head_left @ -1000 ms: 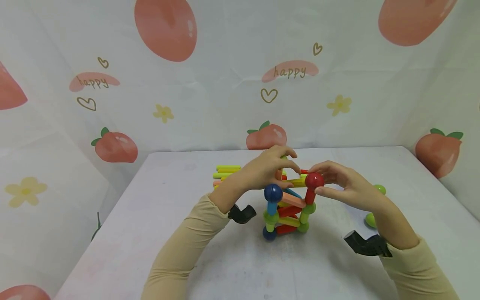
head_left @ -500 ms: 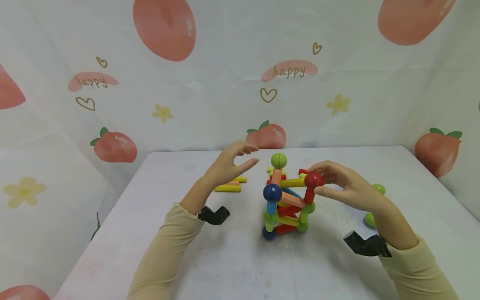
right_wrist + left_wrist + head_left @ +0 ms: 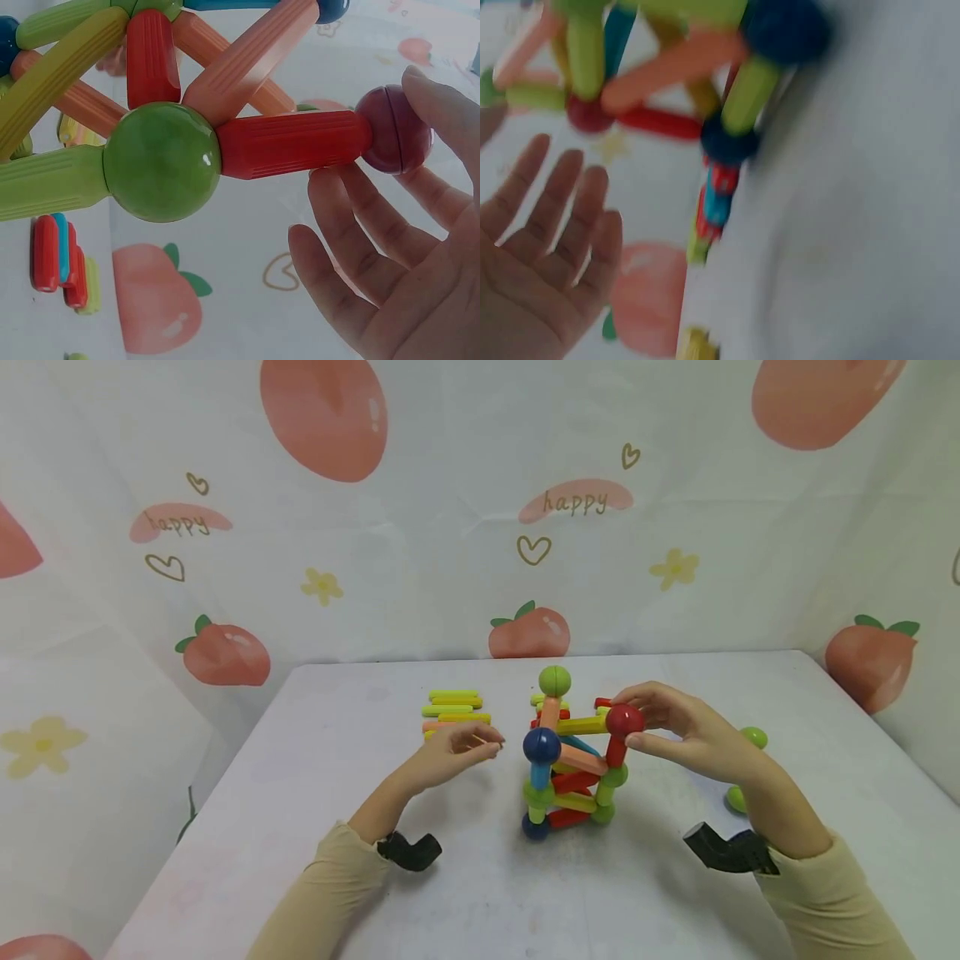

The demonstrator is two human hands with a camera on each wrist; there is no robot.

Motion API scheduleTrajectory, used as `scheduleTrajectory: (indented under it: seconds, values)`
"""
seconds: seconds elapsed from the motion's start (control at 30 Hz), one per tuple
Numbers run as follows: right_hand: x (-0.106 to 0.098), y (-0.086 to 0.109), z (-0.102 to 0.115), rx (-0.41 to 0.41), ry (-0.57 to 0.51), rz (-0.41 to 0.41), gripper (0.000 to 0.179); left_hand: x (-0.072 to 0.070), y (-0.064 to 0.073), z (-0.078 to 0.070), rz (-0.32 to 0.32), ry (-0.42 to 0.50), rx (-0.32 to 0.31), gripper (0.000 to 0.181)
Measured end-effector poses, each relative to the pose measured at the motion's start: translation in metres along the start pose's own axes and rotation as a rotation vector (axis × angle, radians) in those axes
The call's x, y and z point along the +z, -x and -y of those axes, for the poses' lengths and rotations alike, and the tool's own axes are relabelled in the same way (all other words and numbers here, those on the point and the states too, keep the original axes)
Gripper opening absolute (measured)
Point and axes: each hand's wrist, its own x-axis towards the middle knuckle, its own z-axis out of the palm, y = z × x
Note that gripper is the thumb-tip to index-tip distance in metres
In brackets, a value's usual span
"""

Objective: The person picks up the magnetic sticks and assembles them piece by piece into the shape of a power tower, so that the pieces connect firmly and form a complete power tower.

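Observation:
A tower of magnetic rods and balls [image 3: 581,759] stands mid-table. A green ball [image 3: 555,681] tops its back post and a dark blue ball [image 3: 542,746] its front left one. At the upper right, a red ball [image 3: 626,721] caps a red rod [image 3: 296,144], with a yellow rod [image 3: 582,726] running to it. My right hand [image 3: 693,731] pinches this red ball between thumb and fingers. Left of the tower, my left hand [image 3: 450,758] hovers with nothing in it, its fingers spread loosely in the left wrist view.
Several loose yellow, green and orange rods [image 3: 456,701] lie behind my left hand. Behind the tower are more short rods [image 3: 602,702], some red. Two green pieces [image 3: 753,737] lie at the right, partly behind my right forearm. A printed cloth [image 3: 420,568] hangs past the table's far edge.
My left hand has come away from the tower's top, moving left and then lower, which uncovers the green ball and orange rod. My right hand stays at the red ball.

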Motion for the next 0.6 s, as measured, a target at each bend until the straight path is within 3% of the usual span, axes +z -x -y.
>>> scheduleTrajectory:
  seconds: [0.1, 0.17, 0.23, 0.37, 0.47, 0.6]
  values:
    - [0.001, 0.000, -0.001, -0.005, -0.010, -0.002, 0.040, 0.020, 0.010, -0.006, 0.074, 0.104, 0.077, 0.034]
    - [0.001, 0.000, -0.001, 0.000, -0.014, -0.001, 0.040, 0.034, 0.015, -0.011, 0.082, 0.157, 0.129, 0.034]
    - [0.001, 0.001, -0.001, 0.005, -0.022, -0.001, 0.039, 0.047, 0.017, -0.016, 0.041, 0.172, 0.160, 0.035]
    - [0.002, 0.001, -0.002, 0.012, -0.035, 0.005, 0.040, 0.066, 0.020, -0.021, -0.100, 0.161, 0.186, 0.034]
    - [0.003, 0.001, -0.003, 0.003, -0.041, 0.007, 0.039, 0.073, 0.022, -0.022, -0.180, 0.135, 0.225, 0.032]
    - [0.003, 0.002, -0.004, -0.016, -0.074, 0.031, 0.040, 0.073, 0.023, -0.024, -0.210, 0.115, 0.265, 0.031]
